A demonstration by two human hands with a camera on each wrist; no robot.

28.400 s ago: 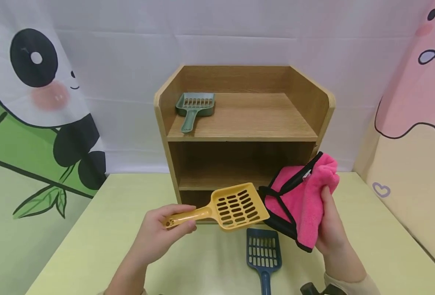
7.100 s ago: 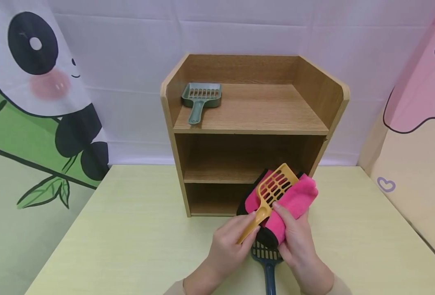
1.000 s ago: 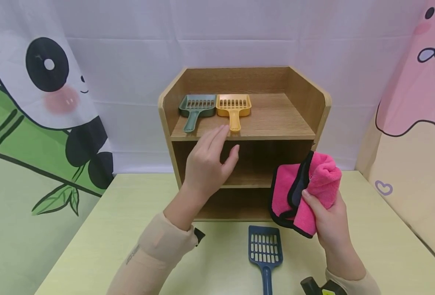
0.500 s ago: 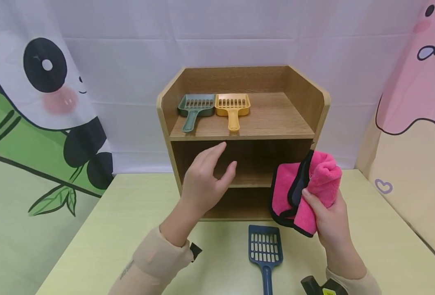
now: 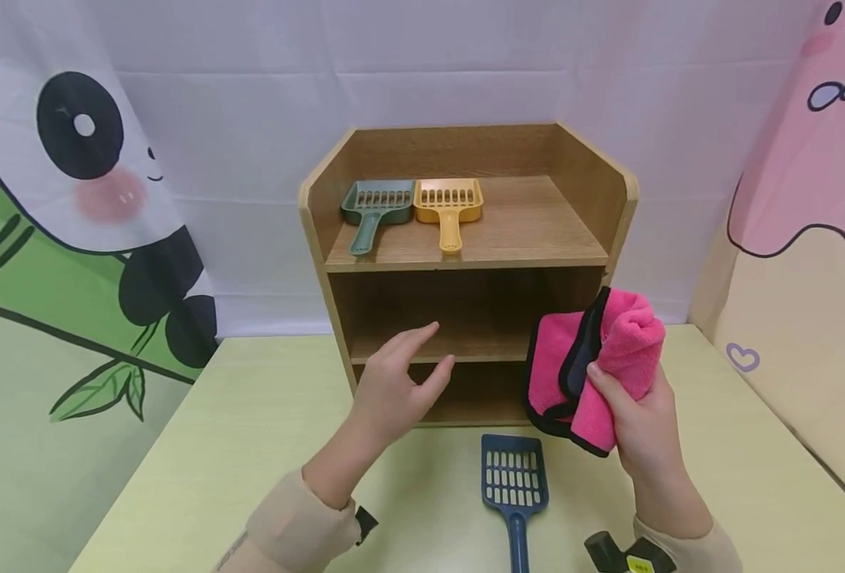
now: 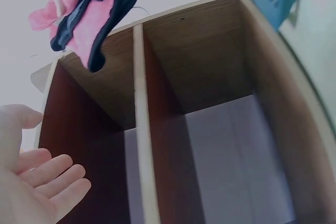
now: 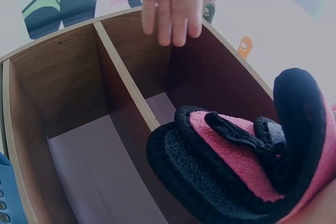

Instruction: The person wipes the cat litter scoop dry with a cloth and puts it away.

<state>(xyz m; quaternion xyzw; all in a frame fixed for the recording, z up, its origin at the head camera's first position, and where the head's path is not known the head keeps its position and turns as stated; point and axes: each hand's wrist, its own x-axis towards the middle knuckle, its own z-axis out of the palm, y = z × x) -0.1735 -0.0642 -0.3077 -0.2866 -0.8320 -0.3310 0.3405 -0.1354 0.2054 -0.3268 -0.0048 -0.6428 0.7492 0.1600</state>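
My left hand holds nothing, its fingers extended and thumb apart, in front of the lower compartments of a wooden shelf unit. My right hand grips a folded pink cloth with black edging and a grey inner side, thumb across its front; the right wrist view shows the cloth close up. On the top board, a yellow litter scoop lies beside a green litter scoop, handles facing me. A dark blue litter scoop rests on the table between my hands, its handle running out of frame.
The shelf unit stands at the back of the pale yellow table. Behind it hangs a white curtain, with cartoon-printed sheets at both sides. A dark wrist device sits at my right cuff.
The yellow scoop, earlier in my left hand and against the cloth, now lies on the top board. Over the last second my left hand has dropped away from it; my right hand keeps the cloth.
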